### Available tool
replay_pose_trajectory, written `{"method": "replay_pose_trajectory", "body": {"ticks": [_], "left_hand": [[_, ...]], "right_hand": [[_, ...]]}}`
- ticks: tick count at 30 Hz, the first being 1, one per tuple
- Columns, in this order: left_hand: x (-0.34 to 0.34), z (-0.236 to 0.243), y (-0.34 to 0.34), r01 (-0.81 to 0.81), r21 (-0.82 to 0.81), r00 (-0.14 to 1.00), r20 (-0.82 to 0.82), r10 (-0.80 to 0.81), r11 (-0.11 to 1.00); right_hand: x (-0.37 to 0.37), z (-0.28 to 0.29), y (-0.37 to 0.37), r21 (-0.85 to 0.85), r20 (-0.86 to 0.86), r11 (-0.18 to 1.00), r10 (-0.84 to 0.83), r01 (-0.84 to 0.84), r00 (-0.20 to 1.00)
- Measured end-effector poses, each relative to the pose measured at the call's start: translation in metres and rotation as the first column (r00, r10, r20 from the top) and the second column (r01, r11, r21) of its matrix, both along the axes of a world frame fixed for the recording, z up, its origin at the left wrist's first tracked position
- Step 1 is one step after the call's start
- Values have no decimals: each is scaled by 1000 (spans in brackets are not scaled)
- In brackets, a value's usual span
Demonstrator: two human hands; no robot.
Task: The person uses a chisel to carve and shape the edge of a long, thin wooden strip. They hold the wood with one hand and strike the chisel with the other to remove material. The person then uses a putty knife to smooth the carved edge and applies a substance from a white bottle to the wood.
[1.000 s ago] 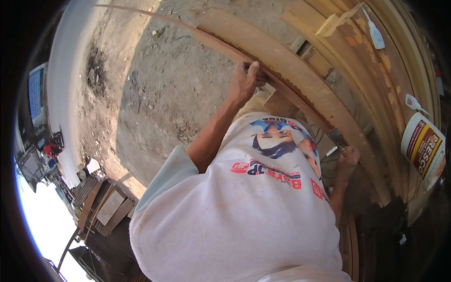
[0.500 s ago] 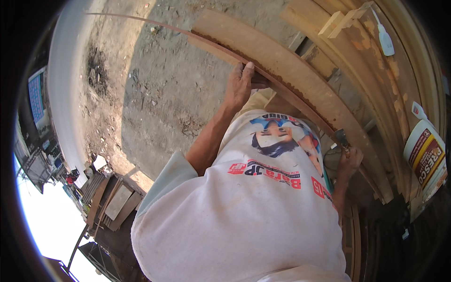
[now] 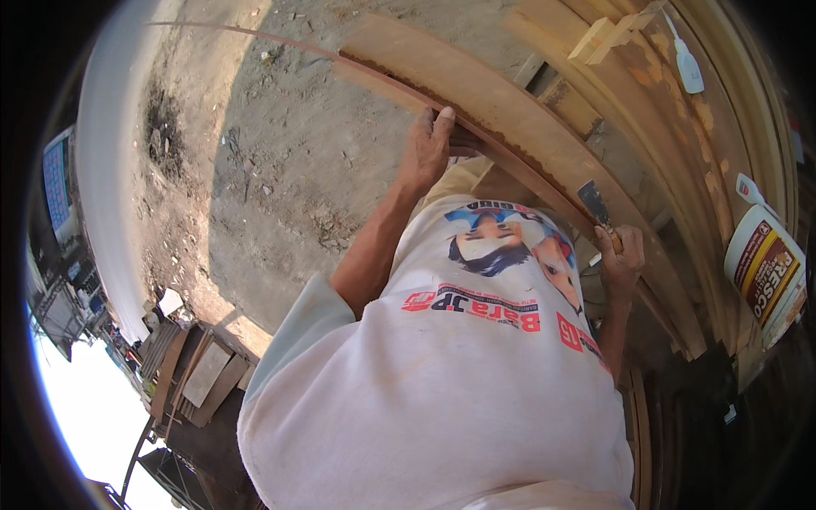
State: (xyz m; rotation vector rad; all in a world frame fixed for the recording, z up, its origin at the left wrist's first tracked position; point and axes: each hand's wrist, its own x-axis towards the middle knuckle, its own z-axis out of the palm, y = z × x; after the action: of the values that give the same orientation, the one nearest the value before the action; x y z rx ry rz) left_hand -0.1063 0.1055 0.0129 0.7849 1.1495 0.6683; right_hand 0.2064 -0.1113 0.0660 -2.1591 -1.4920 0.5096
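Note:
My left hand (image 3: 429,144) is closed on a long, thin reddish-brown wooden strip (image 3: 527,174), its thumb over the upper edge. Beside the strip lies a broad pale board (image 3: 391,47) with brown filler smeared along one edge. My right hand (image 3: 622,246), lower right, grips the wooden handle of a putty knife (image 3: 595,201), whose metal blade points up and left over the strip. A white printed shirt (image 3: 425,382) covers my body below both hands.
Long planks (image 3: 637,119) are stacked at the right, with two small white squeeze bottles (image 3: 688,68) (image 3: 748,189) on them and a white labelled bucket (image 3: 756,280) beside. Bare dirt ground (image 3: 272,170) lies left; scrap boards (image 3: 200,378) are piled at lower left.
My right hand and the putty knife have moved up and left along the strip, the blade now more exposed. My left hand has shifted slightly left, still holding the strip.

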Motion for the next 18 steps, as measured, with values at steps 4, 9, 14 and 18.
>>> {"method": "replay_pose_trajectory", "body": {"ticks": [4, 9, 14, 18], "left_hand": [[1, -5, 1, 24, -3, 999, -26, -24, 1000], [-1, -8, 1, 37, 16, 998, -41, -36, 999], [7, -11, -1, 15, 16, 995, -98, -14, 1000], [2, -11, -7, -29, 33, 989, -142, 33, 999]], "right_hand": [[-19, -21, 49, 84, 4, 988, 126, -126, 992], [-12, -34, 60, 46, 126, 977, 203, -210, 971], [-8, -28, 58, 11, 40, 985, 173, -174, 984], [-10, -4, 83, 331, 43, 935, 123, -131, 991]]}}
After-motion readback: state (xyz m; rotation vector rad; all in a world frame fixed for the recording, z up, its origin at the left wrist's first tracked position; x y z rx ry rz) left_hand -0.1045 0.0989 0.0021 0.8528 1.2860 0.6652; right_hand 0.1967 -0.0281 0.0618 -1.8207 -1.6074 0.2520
